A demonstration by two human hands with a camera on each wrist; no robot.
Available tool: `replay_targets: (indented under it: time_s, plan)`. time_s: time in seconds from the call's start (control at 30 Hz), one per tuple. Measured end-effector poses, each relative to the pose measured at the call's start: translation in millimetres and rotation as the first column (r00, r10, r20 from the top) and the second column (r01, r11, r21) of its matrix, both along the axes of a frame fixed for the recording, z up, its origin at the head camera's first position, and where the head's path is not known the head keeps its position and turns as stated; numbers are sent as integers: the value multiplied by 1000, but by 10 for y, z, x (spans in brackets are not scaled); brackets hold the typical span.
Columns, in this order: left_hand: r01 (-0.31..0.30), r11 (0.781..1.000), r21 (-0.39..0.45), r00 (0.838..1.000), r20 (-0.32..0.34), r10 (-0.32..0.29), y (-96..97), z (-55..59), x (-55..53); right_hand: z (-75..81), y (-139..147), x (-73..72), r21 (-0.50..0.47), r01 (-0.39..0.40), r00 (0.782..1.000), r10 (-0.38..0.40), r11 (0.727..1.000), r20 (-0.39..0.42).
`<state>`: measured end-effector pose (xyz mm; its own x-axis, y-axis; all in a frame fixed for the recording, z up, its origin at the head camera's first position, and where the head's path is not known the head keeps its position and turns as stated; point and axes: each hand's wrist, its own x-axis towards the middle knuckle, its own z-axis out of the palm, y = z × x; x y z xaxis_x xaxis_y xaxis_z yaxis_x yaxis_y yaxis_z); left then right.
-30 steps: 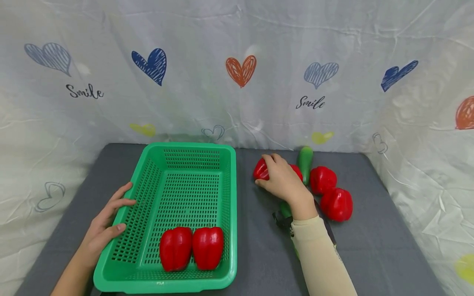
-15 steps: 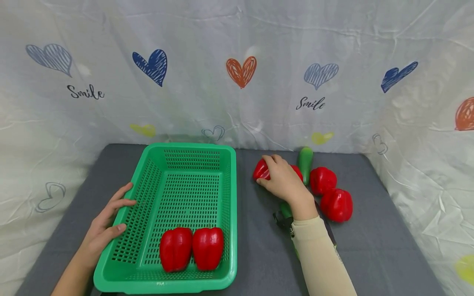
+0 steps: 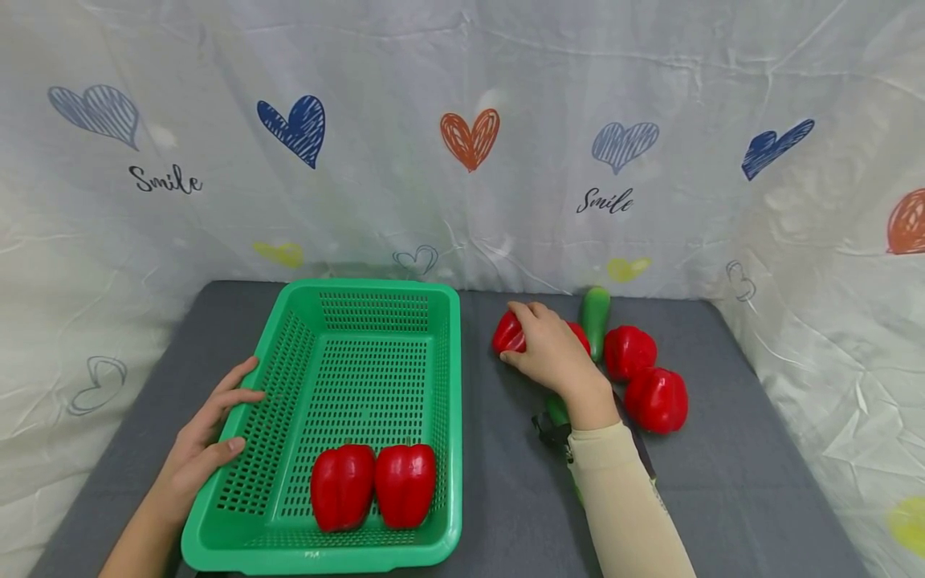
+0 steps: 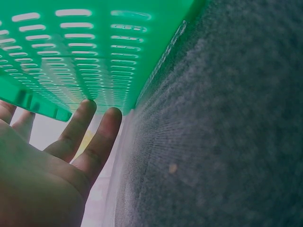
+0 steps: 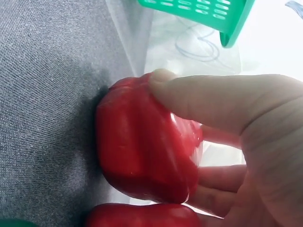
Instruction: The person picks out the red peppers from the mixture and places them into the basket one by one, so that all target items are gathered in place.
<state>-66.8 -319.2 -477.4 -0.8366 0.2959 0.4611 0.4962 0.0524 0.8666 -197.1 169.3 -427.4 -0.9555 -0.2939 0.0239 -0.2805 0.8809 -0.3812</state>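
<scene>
My left hand [image 3: 198, 449] holds the left side of the green basket [image 3: 453, 401], thumb and some fingers over the rim. Two other fingers reach along the outside of its perforated wall in the left wrist view. My right hand [image 3: 556, 353] grips a red bell pepper [image 5: 142, 142] lying on the grey cloth, the thumb on one side and fingers on the other. Another red pepper [image 5: 142, 216] sits right beside it, mostly covered by the hand in the head view. Two red bell peppers [image 3: 343, 488] stand together at the near end of the basket.
Right of my right hand lie a green cucumber [image 3: 596, 317] and two more red bell peppers [image 3: 658, 400]. Another green vegetable [image 3: 557, 410] is partly hidden under my right wrist. A white curtain [image 3: 368, 152] with printed hearts hangs behind the grey table [image 3: 730, 457].
</scene>
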Motion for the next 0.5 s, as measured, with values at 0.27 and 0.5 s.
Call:
replay_targets:
  time_s: [0.27, 0.5]
  plan:
    - [-6, 1000, -7, 1000, 12, 6, -7, -2, 10, 1, -6, 10, 17, -7, 1000, 6, 1000, 13]
    - [2, 1000, 1, 1000, -4, -2, -10, -19, -5, -14, 7, 4, 12, -27, 1000, 27, 1000, -13]
